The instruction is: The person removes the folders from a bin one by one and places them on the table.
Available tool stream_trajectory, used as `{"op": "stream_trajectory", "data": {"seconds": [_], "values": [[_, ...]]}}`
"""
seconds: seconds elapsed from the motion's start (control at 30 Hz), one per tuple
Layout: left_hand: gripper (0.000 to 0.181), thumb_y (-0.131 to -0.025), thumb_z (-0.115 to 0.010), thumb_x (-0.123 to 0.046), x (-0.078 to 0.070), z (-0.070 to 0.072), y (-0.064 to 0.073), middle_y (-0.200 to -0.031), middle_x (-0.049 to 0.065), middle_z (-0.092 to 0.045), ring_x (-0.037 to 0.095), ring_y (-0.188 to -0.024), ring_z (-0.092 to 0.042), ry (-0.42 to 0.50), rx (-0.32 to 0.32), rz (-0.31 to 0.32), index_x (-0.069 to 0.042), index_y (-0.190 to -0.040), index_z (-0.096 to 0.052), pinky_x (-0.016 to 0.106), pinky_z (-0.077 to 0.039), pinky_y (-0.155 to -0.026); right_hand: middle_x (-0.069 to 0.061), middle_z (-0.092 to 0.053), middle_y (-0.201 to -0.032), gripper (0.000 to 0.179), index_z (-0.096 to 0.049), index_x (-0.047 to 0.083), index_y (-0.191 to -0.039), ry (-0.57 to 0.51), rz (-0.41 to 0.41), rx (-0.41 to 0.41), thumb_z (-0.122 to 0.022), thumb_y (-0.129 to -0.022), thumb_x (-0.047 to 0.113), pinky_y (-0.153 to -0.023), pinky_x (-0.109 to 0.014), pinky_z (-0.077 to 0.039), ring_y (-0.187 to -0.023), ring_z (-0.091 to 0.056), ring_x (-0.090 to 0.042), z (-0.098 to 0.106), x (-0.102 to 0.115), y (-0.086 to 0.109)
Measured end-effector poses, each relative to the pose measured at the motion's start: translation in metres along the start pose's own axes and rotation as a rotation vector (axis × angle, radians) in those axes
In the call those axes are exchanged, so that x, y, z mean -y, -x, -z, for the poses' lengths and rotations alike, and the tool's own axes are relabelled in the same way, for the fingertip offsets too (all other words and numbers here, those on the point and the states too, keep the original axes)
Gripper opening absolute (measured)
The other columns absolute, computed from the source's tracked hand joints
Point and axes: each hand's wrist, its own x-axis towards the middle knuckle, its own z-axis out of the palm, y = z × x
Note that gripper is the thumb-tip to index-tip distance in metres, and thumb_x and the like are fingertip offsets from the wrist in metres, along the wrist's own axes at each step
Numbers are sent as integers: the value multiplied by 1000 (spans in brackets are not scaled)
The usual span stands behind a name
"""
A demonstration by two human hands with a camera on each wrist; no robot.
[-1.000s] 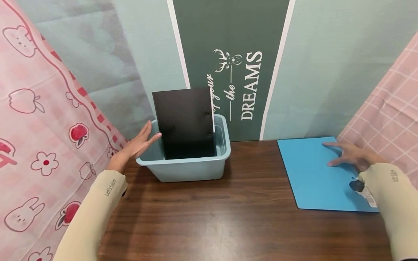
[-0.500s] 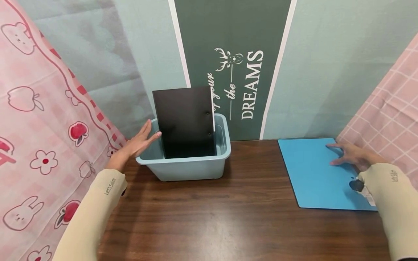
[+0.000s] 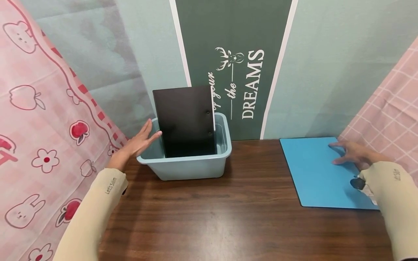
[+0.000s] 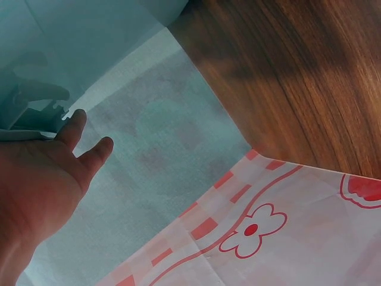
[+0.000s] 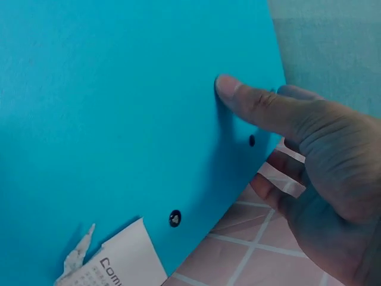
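Note:
A light-blue plastic basket (image 3: pixel 184 168) stands against the back wall. Upright inside it, leaning back slightly, is a black file folder (image 3: pixel 186 119) with two rivets. My left hand (image 3: pixel 137 145) is at the basket's left end, fingers straight, thumb reaching toward the black folder's edge; contact is unclear. The left wrist view shows two of its fingers extended. Over on the right, my right hand (image 3: pixel 354 154) holds the edge of a blue file folder (image 3: pixel 320 177). In the right wrist view the thumb (image 5: pixel 256 104) presses its face, while other fingers lie at and beyond the edge.
A brown wood-grain table (image 3: pixel 212 217) lies beneath everything. Behind it hangs a green printed cloth (image 3: pixel 235 29). Pink patterned cloths (image 3: pixel 45 119) close off both sides. A torn white label (image 5: pixel 125 259) sits on the blue folder near a rivet.
My right hand and the blue folder have shifted slightly to the right. The left hand, the basket and the black folder stay put, apart from small camera drift.

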Motion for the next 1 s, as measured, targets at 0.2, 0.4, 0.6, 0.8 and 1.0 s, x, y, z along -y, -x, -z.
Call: {"op": "stream_trajectory", "data": {"seconds": [0.2, 0.4, 0.6, 0.8, 1.0], "values": [[95, -106, -31, -74, 0, -1, -3, -176, 1, 24, 39, -164, 3, -14, 6, 1, -22, -167, 21, 74, -6, -123, -53, -35, -147, 95, -50, -15, -145, 173, 57, -86, -96, -75, 31, -96, -80, -43, -125, -46, -71, 7, 9, 0], [95, -107, -31, -73, 1, 1, -3, -176, 3, 24, 39, -164, 4, -25, 14, -5, -21, -167, 20, 75, -5, -122, -50, -47, -138, 93, -51, -15, -145, 163, 84, -112, -95, -77, 31, -90, -73, -51, -115, -58, -62, 12, 21, -4], [94, -107, -30, -72, -2, 4, -1, -175, 1, 25, 41, -163, 3, -44, 19, -6, -20, -167, 21, 75, -7, -122, -48, -49, -140, 93, -49, -14, -147, 97, 99, -119, -96, -79, 28, -85, -65, -55, -108, -62, -52, 16, 38, -10], [94, -107, -30, -72, -2, 4, -2, -176, 3, 24, 44, -163, -2, -67, 22, -3, -21, -167, 20, 77, -11, -120, -50, -38, -147, 89, -50, -14, -146, 78, 136, -142, -95, -79, 23, -94, -79, -45, -130, -42, -68, 21, 54, -14], [93, -108, -32, -70, 0, 6, -3, -176, 5, 23, 43, -163, 0, -69, 31, -18, -19, -167, 19, 75, -11, -121, -49, -37, -150, 89, -51, -11, -148, 117, 169, -156, -94, -79, 25, -100, -81, -39, -136, -36, -68, 31, 73, -18]]}}
